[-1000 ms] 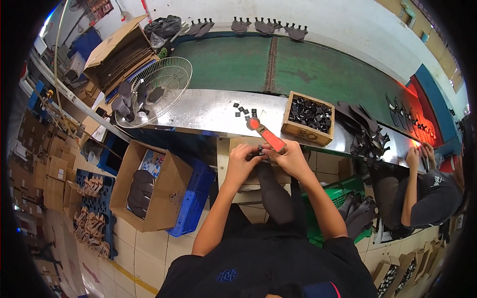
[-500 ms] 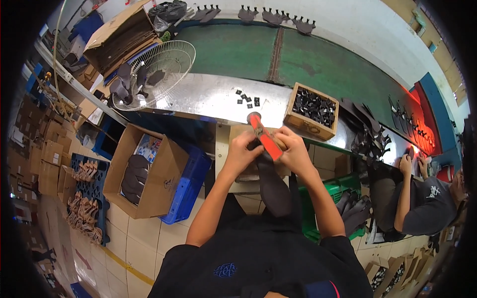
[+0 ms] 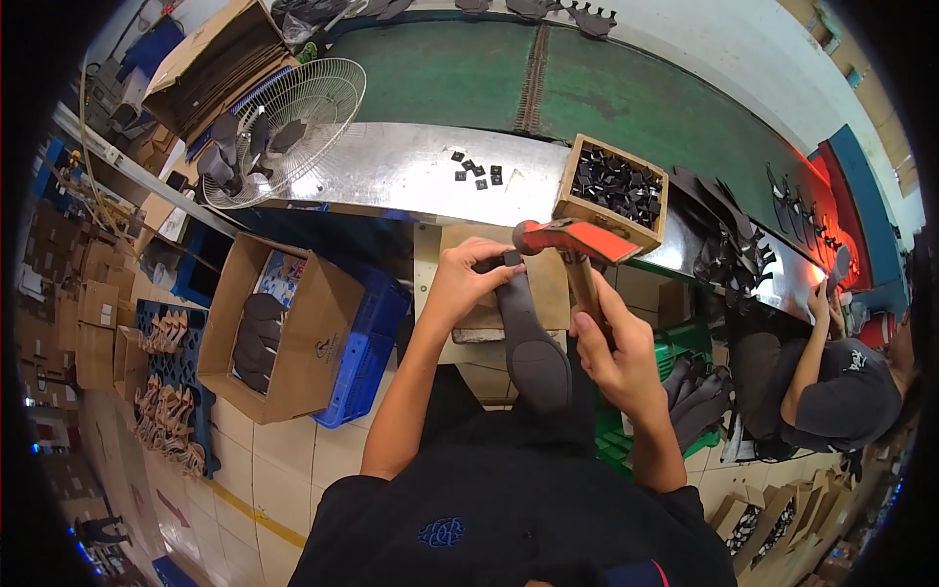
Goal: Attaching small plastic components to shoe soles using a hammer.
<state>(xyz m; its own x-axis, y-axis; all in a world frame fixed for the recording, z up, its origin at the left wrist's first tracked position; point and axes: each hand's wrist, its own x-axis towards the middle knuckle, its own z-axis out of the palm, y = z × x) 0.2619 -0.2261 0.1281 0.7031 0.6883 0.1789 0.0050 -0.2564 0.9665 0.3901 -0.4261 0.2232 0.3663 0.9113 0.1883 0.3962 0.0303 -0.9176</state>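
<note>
My left hand (image 3: 468, 286) is closed around the heel end of a dark grey shoe sole (image 3: 536, 357). A small black heel tip (image 3: 513, 258) shows at its fingertips. The sole's broad toe end points toward my body, over my lap. My right hand (image 3: 618, 352) grips the wooden handle of a hammer (image 3: 577, 238), whose red head is raised just right of the heel, apart from it. Beneath my hands lies a tan work board (image 3: 550, 293). Several loose black heel tips (image 3: 478, 172) lie on the metal ledge (image 3: 411, 161) beyond.
A wooden box (image 3: 599, 208) of black pieces stands on the ledge, near a pile of dark heeled soles (image 3: 729, 245). At left are a fan (image 3: 328, 108) and a cardboard box (image 3: 305, 338) of soles. A co-worker (image 3: 841, 391) sits at right by a glowing red heater (image 3: 836, 220).
The hammer has swung up and right, away from the heel, and my right hand has come apart from my left. More of the sole's underside now shows.
</note>
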